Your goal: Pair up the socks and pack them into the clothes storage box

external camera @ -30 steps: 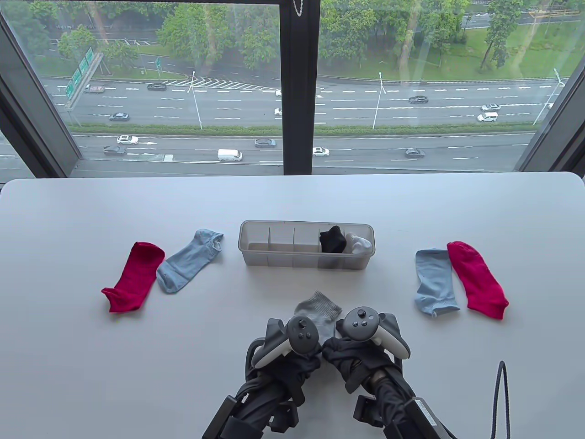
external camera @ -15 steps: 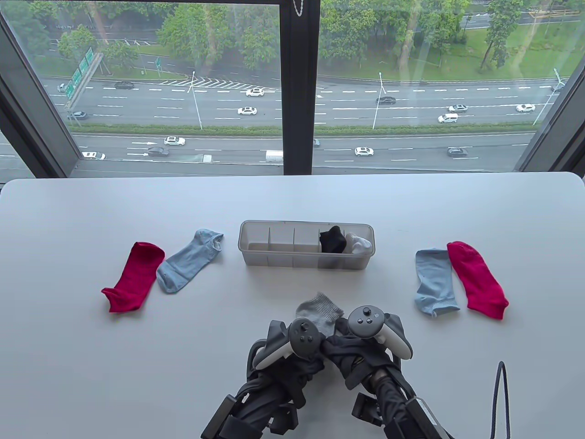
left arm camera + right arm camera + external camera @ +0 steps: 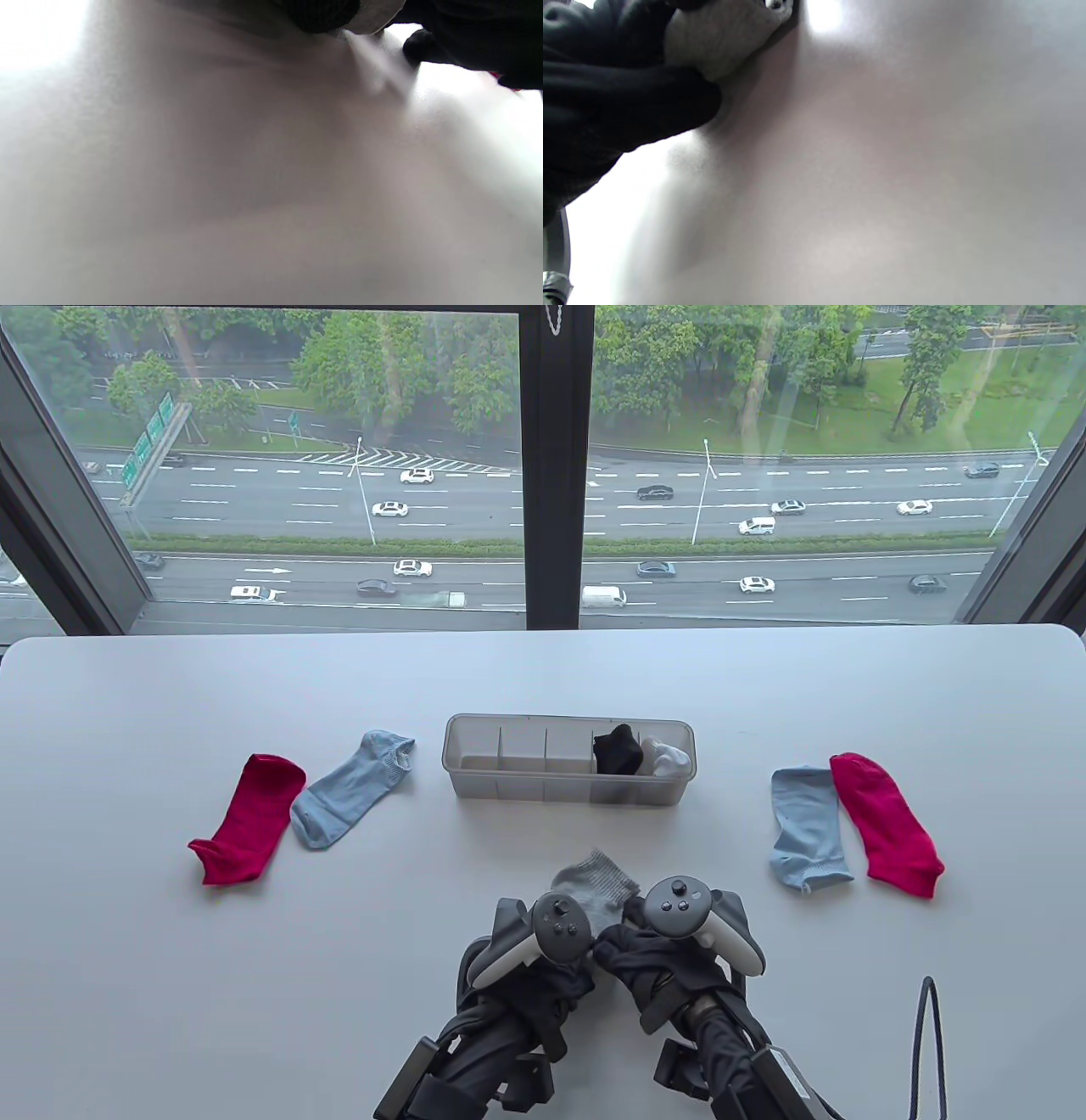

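Both gloved hands are close together at the near middle of the white table (image 3: 170,984), and both work on the grey knitted sock bundle (image 3: 594,882). The left hand (image 3: 543,959) has its fingers curled on the near part of the grey sock; in the left wrist view only one dark fingertip shows at the top edge, against light fabric. The right hand (image 3: 670,950) grips the same bundle, and the right wrist view shows its dark fingers (image 3: 628,97) wrapped around the grey cloth (image 3: 721,38).

Farther on the table stands the translucent plastic storage box with dividers (image 3: 509,789). Its two right compartments hold a rolled black sock pair (image 3: 617,751) and a rolled white sock pair (image 3: 666,759).

On the left lie a red sock (image 3: 250,819) and, just beside it, a light blue sock (image 3: 352,789). On the right lie another light blue sock (image 3: 806,827) and another red sock (image 3: 887,823), touching each other.
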`<action>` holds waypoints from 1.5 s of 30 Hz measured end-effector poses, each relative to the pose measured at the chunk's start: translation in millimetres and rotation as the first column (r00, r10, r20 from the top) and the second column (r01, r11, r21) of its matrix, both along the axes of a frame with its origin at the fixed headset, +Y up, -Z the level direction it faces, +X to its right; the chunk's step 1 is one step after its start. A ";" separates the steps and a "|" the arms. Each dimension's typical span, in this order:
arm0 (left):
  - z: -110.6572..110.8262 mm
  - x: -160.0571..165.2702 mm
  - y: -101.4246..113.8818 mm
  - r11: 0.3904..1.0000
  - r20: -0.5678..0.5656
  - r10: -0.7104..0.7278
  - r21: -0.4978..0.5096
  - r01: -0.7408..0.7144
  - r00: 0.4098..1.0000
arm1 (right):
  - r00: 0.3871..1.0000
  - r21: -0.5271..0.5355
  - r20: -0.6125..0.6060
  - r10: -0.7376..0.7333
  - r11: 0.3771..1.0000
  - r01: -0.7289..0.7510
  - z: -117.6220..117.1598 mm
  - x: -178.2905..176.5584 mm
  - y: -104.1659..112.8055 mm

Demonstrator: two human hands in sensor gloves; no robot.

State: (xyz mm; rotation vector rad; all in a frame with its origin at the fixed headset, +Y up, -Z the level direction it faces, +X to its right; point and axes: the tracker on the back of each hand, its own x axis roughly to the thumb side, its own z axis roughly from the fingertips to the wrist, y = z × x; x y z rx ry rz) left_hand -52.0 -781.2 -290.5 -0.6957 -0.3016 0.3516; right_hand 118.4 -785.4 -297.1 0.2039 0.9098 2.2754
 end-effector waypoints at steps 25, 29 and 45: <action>-3.8 -3.2 -0.9 0.997 -0.004 0.076 -0.014 -0.076 0.997 | 1.000 0.051 -0.015 0.028 0.998 -0.027 1.2 0.2 3.3; -1.9 -0.5 0.8 0.999 0.000 0.008 0.045 -0.008 1.000 | 1.000 0.031 0.007 -0.015 0.999 0.015 -0.3 3.3 2.6; 0.4 -0.4 4.1 0.992 -0.032 -0.021 0.126 0.025 0.999 | 0.999 0.012 0.025 -0.046 0.999 0.046 -1.3 2.7 5.4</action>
